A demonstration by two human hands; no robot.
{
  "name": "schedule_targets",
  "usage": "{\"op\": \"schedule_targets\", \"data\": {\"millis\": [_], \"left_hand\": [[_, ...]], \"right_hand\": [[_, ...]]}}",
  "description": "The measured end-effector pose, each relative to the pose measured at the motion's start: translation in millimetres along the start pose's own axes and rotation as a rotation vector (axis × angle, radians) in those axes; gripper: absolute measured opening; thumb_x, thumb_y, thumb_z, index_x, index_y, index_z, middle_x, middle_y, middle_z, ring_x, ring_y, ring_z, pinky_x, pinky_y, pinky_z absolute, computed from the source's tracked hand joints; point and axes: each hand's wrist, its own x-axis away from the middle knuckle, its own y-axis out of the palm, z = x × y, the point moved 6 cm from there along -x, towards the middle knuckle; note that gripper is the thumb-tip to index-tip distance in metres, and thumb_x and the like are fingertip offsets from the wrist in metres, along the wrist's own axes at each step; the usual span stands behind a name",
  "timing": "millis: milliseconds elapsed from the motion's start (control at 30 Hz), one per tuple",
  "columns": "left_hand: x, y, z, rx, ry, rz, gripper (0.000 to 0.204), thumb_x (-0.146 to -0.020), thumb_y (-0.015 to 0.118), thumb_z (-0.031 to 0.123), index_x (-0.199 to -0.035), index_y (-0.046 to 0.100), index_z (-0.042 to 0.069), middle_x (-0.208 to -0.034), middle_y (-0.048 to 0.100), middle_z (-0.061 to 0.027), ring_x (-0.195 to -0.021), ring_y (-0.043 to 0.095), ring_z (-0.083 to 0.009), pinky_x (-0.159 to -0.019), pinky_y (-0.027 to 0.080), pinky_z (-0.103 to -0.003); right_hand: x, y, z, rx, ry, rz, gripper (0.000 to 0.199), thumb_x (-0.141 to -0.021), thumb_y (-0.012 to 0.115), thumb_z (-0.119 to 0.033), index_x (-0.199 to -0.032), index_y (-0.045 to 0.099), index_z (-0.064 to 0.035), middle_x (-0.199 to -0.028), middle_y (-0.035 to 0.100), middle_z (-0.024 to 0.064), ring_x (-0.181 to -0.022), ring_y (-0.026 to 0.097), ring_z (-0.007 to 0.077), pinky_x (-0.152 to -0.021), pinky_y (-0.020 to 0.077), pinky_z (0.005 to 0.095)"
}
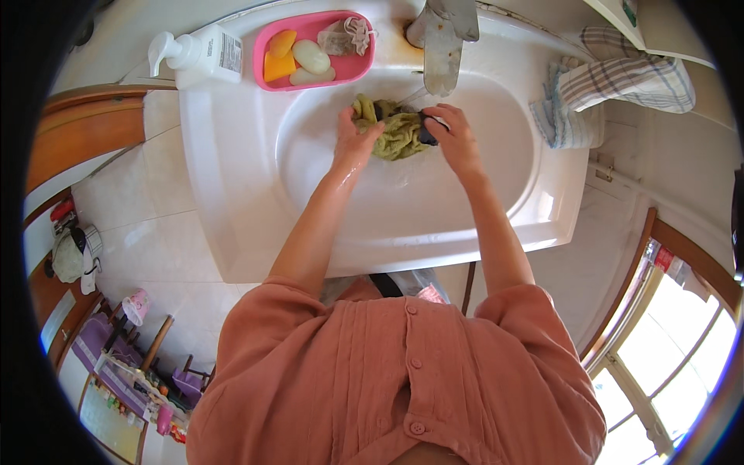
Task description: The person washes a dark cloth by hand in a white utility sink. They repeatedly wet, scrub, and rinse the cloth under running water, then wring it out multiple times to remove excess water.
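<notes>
Two hands at work | green cloth (pixel 395 132) is gripped over the far sink (pixel 232 155) by left hand (pixel 354 133) and right hand (pixel 453 136), a dark item pinched too | wringing is best kept low under the tap (pixel 443 39) | pink tray (pixel 267 35) holds soap bars (pixel 310 56)

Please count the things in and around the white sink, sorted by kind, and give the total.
Olive-green wet cloth held by left hand and right hand: 1
Soap bars in pink plastic tray: 4
White pump bottle: 1
Checked towels: 2
Metal tap: 1
Total: 10
</notes>
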Motion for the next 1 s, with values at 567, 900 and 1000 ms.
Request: {"op": "schedule_targets", "data": {"millis": [567, 900, 1000], "left_hand": [[-16.1, -20.0, -23.1, -0.44, 0.316, 0.062, 0.082, -0.077, 0.079, 0.028, -0.144, 0.039, 0.005, -0.139, 0.047, -0.0179, -0.131, 0.045, -0.034, -0.11, 0.038, -0.042], [-35.5, -28.0, -40.5, -0.278, 0.332, 0.074, 0.074, -0.08, 0.076, 0.038, -0.14, 0.046, 0.005, -0.137, 0.052, -0.0171, -0.124, 0.053, -0.0328, -0.104, 0.043, -0.042], [-29.4, -30.1, -24.6, -0.321, 0.138, 0.038, 0.066, -0.083, 0.073, 0.039, -0.135, 0.052, 0.006, -0.129, 0.058, -0.0164, -0.114, 0.06, -0.031, -0.097, 0.047, -0.041]], "right_hand": [[-36.0, -103.3, -233.5, 0.284, -0.725, 0.052, 0.029, -0.085, 0.064, 0.004, -0.115, 0.066, 0.0016, -0.118, 0.065, 0.0213, -0.103, 0.066, 0.04, -0.086, 0.0548, 0.0415], [-21.0, -90.9, -199.4, 0.36, -0.807, 0.101, 0.022, -0.09, 0.06, 0.005, -0.108, 0.07, -0.0033, -0.117, 0.07, 0.0139, -0.106, 0.068, 0.02, -0.086, 0.0533, 0.029], [-22.2, -87.9, -139.0, -0.127, -0.345, 0.131, 0.028, -0.09, 0.059, 0.006, -0.115, 0.069, -0.0045, -0.116, 0.07, 0.0137, -0.106, 0.067, 0.0192, -0.088, 0.0521, 0.0279]]}}
